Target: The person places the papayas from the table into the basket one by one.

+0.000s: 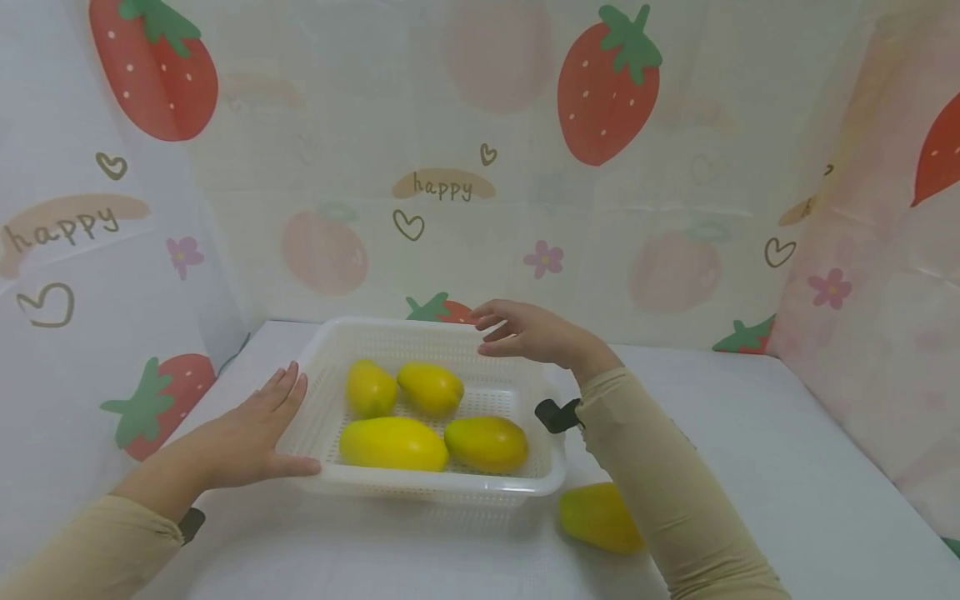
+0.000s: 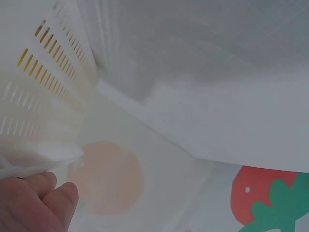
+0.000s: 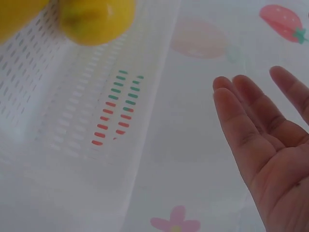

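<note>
A white slotted plastic basket (image 1: 487, 482) stands on the table with several yellow papayas (image 1: 393, 443) inside, one of them tinged orange-green. My left hand (image 1: 243, 433) is at the basket's left side, fingers extended and thumb by the front left corner. In the left wrist view, its fingertips (image 2: 60, 200) are at the basket rim. Over the back right of the basket is my right hand (image 1: 536, 333), its fingers slightly bent and holding nothing. The right wrist view shows those fingers (image 3: 241, 125) apart from the basket. Another papaya (image 1: 600, 517), greenish yellow, lies outside, partly hidden by my right forearm.
The white table (image 1: 750, 467) extends right of the basket. Sheeting printed with strawberries, hearts and flowers (image 1: 450, 108) rises behind and on both sides, close behind the basket's back rim. A dark wrist mount (image 1: 557, 415) sits on the right sleeve, near the basket's right edge.
</note>
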`<state>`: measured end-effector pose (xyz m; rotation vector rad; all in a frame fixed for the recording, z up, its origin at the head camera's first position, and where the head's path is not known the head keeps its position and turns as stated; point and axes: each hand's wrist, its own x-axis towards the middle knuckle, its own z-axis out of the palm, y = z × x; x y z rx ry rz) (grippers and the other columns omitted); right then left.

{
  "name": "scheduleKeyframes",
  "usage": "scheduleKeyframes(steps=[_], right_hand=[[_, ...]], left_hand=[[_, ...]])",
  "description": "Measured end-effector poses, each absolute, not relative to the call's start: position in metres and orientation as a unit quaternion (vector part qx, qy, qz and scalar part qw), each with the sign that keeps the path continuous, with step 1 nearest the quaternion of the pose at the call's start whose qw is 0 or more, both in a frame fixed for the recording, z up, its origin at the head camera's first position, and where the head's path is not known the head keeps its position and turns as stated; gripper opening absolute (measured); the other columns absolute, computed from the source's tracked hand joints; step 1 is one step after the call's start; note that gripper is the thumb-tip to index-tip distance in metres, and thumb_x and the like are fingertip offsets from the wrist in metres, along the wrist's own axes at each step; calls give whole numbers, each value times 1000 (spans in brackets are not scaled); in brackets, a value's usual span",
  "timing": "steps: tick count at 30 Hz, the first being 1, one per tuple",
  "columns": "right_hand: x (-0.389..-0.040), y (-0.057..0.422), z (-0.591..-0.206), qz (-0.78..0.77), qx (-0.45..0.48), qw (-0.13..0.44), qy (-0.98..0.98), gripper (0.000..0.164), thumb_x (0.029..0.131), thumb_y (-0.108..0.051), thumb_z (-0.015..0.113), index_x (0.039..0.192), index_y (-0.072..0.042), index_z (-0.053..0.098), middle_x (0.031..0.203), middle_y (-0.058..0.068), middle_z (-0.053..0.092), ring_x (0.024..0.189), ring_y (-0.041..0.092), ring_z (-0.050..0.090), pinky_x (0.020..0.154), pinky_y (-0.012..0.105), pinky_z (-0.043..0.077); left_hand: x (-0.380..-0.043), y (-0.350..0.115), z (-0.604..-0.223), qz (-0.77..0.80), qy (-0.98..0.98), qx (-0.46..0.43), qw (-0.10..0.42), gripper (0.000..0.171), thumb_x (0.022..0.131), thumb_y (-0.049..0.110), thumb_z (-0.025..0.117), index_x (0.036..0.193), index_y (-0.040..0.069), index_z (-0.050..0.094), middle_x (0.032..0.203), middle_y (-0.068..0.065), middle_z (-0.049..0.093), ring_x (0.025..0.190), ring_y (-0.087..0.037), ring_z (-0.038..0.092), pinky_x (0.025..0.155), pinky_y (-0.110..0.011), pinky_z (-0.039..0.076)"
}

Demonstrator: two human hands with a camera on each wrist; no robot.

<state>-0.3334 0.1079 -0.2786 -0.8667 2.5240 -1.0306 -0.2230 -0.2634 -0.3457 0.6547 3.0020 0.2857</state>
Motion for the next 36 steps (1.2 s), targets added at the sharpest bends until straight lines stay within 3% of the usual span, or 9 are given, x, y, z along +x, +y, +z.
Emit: scheduleKeyframes(steps=[6, 20, 36], right_hand=[[-332, 113, -276, -359, -296, 136, 874, 47, 83, -34, 67, 126, -30, 48, 129, 2, 51, 110, 14, 54, 93, 41, 45], [-319, 153, -262, -385, -311, 112, 862, 51, 86, -24, 64, 132, -22, 44, 127, 3, 51, 110, 19, 55, 95, 41, 44], [-304, 200, -269, -377, -309, 93, 868, 47, 86, -24, 64, 129, -16, 46, 123, 8, 54, 107, 23, 57, 93, 43, 45]], left_hand=[[-224, -264, -347, 88, 973, 211, 28, 119, 68, 79, 47, 144, -5, 10, 150, -25, 3, 137, -40, 4, 104, -60, 17], [-226, -264, -348, 87, 974, 208, 30, 119, 68, 79, 46, 144, -4, 9, 150, -24, 3, 137, -40, 4, 104, -60, 17], [-227, -265, -352, 85, 975, 203, 30, 118, 68, 79, 46, 145, -2, 8, 151, -22, 1, 137, -39, 4, 105, -59, 17]])
